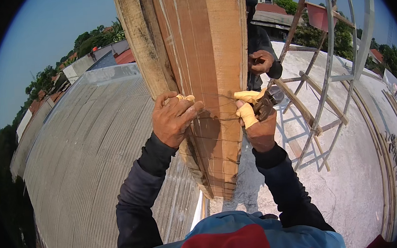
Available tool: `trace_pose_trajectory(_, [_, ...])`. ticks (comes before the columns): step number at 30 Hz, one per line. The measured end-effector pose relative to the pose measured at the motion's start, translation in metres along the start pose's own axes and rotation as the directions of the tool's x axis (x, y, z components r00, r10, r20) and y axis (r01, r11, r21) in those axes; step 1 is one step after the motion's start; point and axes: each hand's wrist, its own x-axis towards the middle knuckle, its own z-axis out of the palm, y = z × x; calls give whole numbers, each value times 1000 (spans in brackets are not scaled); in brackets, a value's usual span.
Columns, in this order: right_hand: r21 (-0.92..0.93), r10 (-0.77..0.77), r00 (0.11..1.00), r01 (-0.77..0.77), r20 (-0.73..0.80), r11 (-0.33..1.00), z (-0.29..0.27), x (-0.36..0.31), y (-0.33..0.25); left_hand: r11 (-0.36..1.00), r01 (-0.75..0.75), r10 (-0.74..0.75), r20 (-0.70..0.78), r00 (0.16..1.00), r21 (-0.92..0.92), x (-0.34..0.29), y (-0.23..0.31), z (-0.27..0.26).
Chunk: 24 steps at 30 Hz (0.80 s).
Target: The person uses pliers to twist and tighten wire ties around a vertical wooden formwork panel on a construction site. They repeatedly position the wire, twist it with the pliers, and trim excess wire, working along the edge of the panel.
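Note:
A tall wooden column form [196,44] of boards stands upright in front of me, with thin dark wire [221,117] wound across it at several heights. My left hand [174,116] is closed at the form's left edge, fingers curled; what they grip is hidden. My right hand [261,123] is closed around a dark metal hand tool [266,103] by the right edge; its exact kind is unclear. Loose wire strands [224,98] stretch over the board between both hands. Yellow wrapping covers some fingers of each hand.
Behind the form's right side stands another person in dark clothing, one hand [261,62] showing. A metal and wood scaffold frame [328,65] with a red bucket [317,16] rises at right. Corrugated roofing [88,157] slopes at left; long poles [375,141] lie on the pale surface at right.

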Motion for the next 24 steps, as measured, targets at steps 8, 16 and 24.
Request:
trace_pose_trajectory(8, [-22, -80, 949, 77, -304, 997, 3, 9, -23, 952, 48, -65, -45, 997, -302, -24, -20, -28])
trace_pose_trajectory(16, [-90, -36, 976, 17, -213, 996, -34, 16, 9, 812, 39, -340, -418, 842, -582, -42, -39, -102])
trace_pose_trajectory(24, [30, 22, 981, -17, -194, 999, -48, 26, 16, 986, 16, -31, -87, 996, -168, 25, 23, 1])
